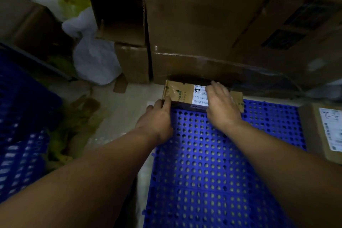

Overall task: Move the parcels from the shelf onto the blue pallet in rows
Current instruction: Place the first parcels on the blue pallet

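A small brown cardboard parcel (pixel 182 92) with a white label lies at the far left corner of the blue perforated pallet (pixel 207 163). My left hand (pixel 157 118) is at the parcel's left end, thumb against its near edge. My right hand (pixel 221 105) lies flat on top of the parcel, fingers straight, covering part of the label. A second brown parcel (pixel 325 133) with a white label sits at the pallet's right edge.
Large cardboard boxes (pixel 231 24) stand right behind the pallet. An open box (pixel 118 9) and a white plastic bag (pixel 94 61) are at the back left. Dark blue crates (pixel 20 120) and green-yellow plastic litter lie on the floor to the left.
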